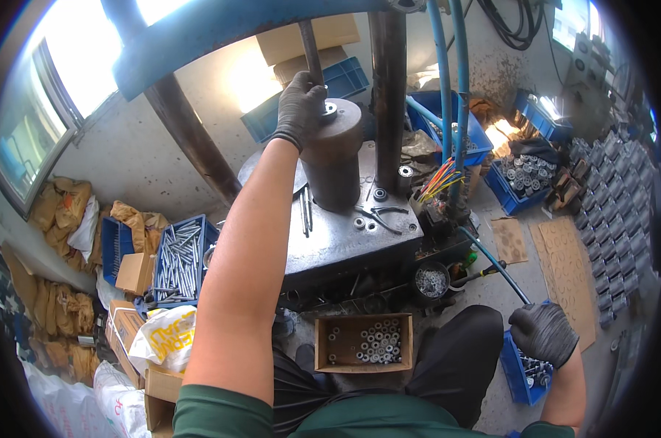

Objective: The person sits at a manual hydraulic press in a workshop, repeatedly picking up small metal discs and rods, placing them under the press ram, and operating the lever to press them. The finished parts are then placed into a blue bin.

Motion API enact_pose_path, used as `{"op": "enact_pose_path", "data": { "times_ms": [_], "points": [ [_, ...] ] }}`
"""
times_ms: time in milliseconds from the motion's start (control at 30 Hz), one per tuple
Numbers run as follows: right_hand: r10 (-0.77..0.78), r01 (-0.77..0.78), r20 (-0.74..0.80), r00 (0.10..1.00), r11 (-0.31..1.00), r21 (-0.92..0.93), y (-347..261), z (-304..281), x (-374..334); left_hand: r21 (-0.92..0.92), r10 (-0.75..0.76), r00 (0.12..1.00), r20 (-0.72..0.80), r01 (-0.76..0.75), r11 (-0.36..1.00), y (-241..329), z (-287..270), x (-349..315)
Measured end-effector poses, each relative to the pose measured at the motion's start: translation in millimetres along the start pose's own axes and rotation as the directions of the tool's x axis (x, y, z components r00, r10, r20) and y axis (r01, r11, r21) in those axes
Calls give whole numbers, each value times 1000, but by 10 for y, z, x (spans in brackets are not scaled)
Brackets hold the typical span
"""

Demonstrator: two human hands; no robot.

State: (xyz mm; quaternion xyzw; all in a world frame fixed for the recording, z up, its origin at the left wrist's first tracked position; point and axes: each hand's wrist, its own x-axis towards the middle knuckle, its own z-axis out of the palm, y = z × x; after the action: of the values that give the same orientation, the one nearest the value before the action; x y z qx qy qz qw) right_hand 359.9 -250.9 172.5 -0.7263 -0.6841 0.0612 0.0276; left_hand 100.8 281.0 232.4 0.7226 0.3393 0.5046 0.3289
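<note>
My left hand (pixel 301 109), in a dark grey glove, is at the top of a thick steel cylinder (pixel 333 150) standing on the metal press table (pixel 301 252). Its fingers are closed, but what they grip is hidden. A metal ring (pixel 330 110) shows beside the fingers on the cylinder's top. Directly above, a dark metal rod (pixel 310 47) comes down to the hand. At the right, my gloved right hand (pixel 543 332) is wrapped round the end of a long bluish lever (pixel 498 269). Pliers (pixel 381 217), small rings (pixel 360 223) and thin metal shafts (pixel 306 210) lie on the table.
A cardboard box (pixel 363 369) of small rings stands between my legs. Blue bins hold shafts (pixel 199 221) at left and round metal parts (pixel 505 197) at right. Stacked metal cylinders (pixel 615 212) line the far right. Dark press columns (pixel 387 95) rise behind the table.
</note>
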Motion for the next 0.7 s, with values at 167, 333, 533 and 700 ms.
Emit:
{"op": "enact_pose_path", "data": {
  "times_ms": [167,333,533,700],
  "points": [
    [-22,22,6,1000,999,-23,7,-9,-4,-155,26,1000,-8,-27,988,-3,17,-22],
    [-46,50,45,998,996,-78,52,-2,-2,-174,62,998,-28,-66,983,-107,12,24],
    [-10,9,-39,999,1000,-23,-46,-198,111,-213,38,998,53,-26,977,-183,24,100],
    [-26,27,-84,996,1000,11,-2,-152,45,-299,10,997,71,12,954,-189,54,104]
  ]
}}
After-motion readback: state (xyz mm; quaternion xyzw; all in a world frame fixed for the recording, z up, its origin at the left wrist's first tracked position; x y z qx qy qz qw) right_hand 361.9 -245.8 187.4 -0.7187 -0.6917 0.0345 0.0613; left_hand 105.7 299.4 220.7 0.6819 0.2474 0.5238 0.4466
